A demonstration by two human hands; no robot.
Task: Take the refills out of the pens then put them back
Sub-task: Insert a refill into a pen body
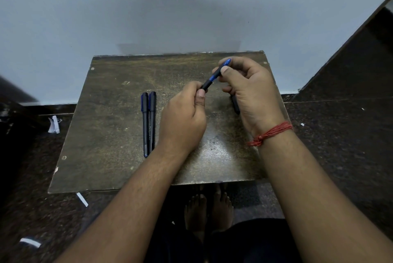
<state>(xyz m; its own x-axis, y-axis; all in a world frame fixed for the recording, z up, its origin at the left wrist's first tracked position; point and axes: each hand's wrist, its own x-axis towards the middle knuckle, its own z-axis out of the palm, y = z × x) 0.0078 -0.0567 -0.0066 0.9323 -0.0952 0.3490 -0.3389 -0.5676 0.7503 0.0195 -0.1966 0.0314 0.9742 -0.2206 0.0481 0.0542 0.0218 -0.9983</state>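
left hand point(184, 111): pinches pen point(214, 75) lower end | right hand point(247, 86): grips its blue upper end

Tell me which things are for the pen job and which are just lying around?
For the job: the pen held by the left hand and right hand; two pens on the table.
Lying around: paper scraps on the floor.
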